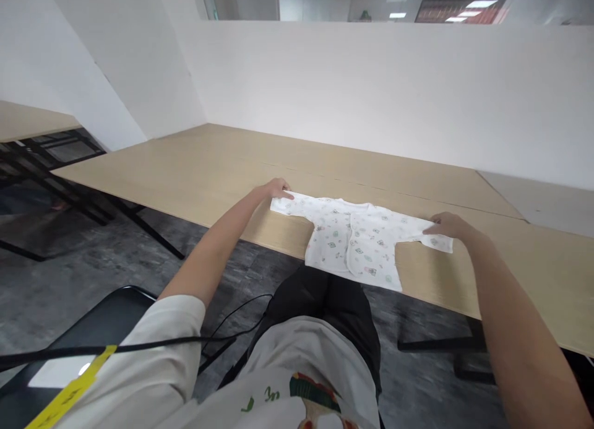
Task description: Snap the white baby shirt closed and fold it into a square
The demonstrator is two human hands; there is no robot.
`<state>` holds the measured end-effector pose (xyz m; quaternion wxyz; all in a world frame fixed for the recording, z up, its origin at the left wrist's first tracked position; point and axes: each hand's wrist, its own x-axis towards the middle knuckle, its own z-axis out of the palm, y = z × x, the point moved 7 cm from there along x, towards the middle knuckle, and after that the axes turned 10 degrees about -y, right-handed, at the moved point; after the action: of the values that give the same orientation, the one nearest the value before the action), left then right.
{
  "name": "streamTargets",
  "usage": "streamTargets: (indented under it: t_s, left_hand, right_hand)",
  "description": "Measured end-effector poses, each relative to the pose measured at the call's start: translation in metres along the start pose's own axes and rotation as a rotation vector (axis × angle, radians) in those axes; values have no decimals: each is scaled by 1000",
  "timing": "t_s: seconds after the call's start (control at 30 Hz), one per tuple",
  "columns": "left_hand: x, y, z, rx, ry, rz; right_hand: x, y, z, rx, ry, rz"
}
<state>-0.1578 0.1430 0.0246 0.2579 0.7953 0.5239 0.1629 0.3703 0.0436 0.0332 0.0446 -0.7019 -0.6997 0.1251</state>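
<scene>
A small white baby shirt (355,238) with a leaf-and-animal print is spread out at the table's near edge, both sleeves stretched to the sides. Its front opening runs down the middle and its hem reaches the edge. My left hand (277,189) pinches the upper side of the left sleeve near the cuff. On the other sleeve, my right hand (448,225) grips the cloth a little in from the cuff. The fingertips of both hands are partly hidden by the cloth or the hands themselves.
The long light-wood table (223,169) runs along a white wall (352,88). A grey panel (547,200) lies at its right end. A black chair (106,317) stands at lower left, a black cable (176,341) crosses beside me, and another table (32,121) is at far left.
</scene>
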Motion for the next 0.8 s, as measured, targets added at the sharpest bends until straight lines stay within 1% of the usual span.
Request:
streamTargets:
  t_s: [0.03, 0.07, 0.1, 0.13, 0.17, 0.23, 0.27, 0.33, 0.4, 0.43, 0.5, 0.57, 0.63, 0.7, 0.8]
  left_hand:
    - [1, 0, 1, 54, 3, -29]
    - [3, 1, 3, 124, -7, -64]
    - [5, 3, 4, 194, -2, -97]
    - [8, 8, 2, 241, 53, -115]
    - [11, 16, 1, 281, 107, -123]
    - [19, 40, 7, 349, 174, -86]
    - [24, 56, 15, 372, 180, -47]
    - [34, 93, 38, 385, 154, 51]
    - [42, 128, 69, 351, 102, 119]
    - [45, 143, 85, 335, 75, 132]
    - [50, 164, 112, 300, 28, 130]
    - [54, 173, 130, 259, 6, 90]
    - [56, 172, 138, 209, 7, 28]
    - [56, 166, 140, 150, 9, -17]
    - [54, 159, 142, 62, 9, 2]
  right_hand:
    - [1, 4, 1, -71, -36, 66]
    - [1, 7, -1, -134, -9, 139]
    - [1, 6, -5, -198, 44, 191]
    - [0, 2, -8, -263, 108, 213]
    - [0, -7, -11, -326, 172, 204]
    - [1, -33, -11, -413, 284, 125]
    - [3, -49, -8, -424, 313, 69]
    - [10, -86, 4, -382, 295, -35]
    - [19, -127, 23, -293, 200, -151]
    - [23, -146, 31, -236, 170, -185]
    - [31, -177, 47, -158, 123, -202]
    - [37, -195, 60, -90, 100, -185]
    - [41, -201, 69, -22, 102, -171]
    - [44, -200, 74, 51, 133, -180]
    - [45, -193, 76, 167, 206, -199]
